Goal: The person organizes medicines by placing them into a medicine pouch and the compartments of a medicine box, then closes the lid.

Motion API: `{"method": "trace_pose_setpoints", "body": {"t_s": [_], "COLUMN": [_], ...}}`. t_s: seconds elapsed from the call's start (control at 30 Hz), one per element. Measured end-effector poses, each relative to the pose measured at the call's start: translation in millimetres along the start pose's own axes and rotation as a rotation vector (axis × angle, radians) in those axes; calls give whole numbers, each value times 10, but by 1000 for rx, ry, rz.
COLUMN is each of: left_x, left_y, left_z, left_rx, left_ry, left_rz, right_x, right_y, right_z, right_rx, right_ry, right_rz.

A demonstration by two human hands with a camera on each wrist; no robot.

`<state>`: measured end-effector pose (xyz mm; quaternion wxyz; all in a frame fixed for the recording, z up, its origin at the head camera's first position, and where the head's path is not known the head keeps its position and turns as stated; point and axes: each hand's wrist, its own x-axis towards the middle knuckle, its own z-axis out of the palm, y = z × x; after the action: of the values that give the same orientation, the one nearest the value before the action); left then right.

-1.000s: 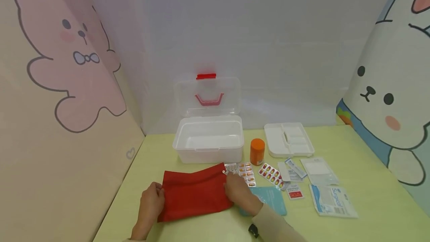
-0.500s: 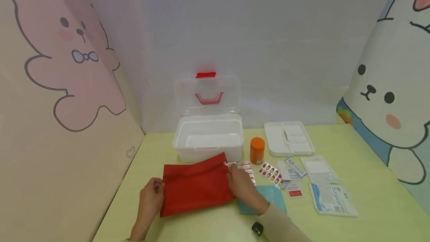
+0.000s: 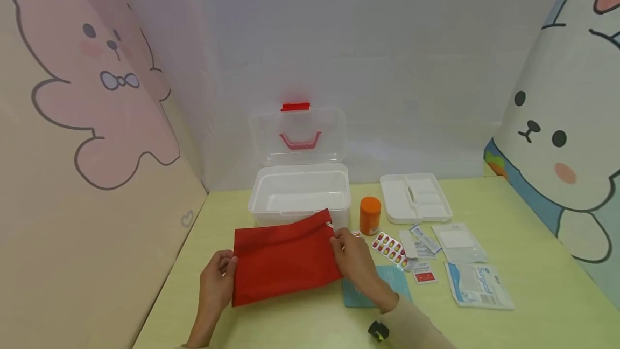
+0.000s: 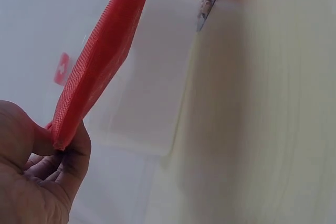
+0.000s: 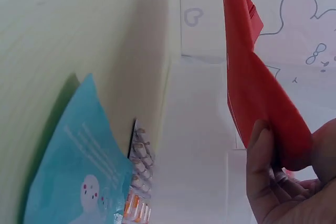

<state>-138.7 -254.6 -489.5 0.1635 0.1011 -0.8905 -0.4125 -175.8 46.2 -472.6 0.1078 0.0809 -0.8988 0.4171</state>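
Observation:
A flat red zip pouch is held above the table's front part, its right side raised higher. My left hand pinches its left edge; in the left wrist view the thumb and fingers of that hand grip the pouch's corner. My right hand pinches the right edge just below the white zip pull. In the right wrist view the right hand has its thumb and fingers on either side of the red fabric. The pouch covers part of the white box's front.
Behind stands the white box with its clear lid raised. To the right are an orange bottle, a white tray, a capsule blister, small packets, a surgical packet and a teal packet beneath my right forearm.
Both hands have lifted the red pouch, the right side more, and it now overlaps the box's front. My right hand has moved up and slightly right, covering most of one blister.

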Motion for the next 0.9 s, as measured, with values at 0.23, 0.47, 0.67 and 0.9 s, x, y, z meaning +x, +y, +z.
{"method": "trace_pose_setpoints", "body": {"t_s": [0.23, 0.47, 0.67, 0.9], "left_x": [-3, -17, -5, 10], "left_y": [73, 164, 283, 453], "left_z": [19, 37, 91, 224], "left_rx": [-69, -166, -262, -388], "left_ry": [47, 110, 143, 140], "left_rz": [12, 77, 141, 195], "right_x": [13, 24, 76, 161], "right_y": [22, 48, 75, 105], "right_z": [-40, -93, -187, -380], "right_rx": [60, 128, 155, 154], "right_ry": [35, 34, 83, 183], "right_rz": [91, 114, 92, 51]}}
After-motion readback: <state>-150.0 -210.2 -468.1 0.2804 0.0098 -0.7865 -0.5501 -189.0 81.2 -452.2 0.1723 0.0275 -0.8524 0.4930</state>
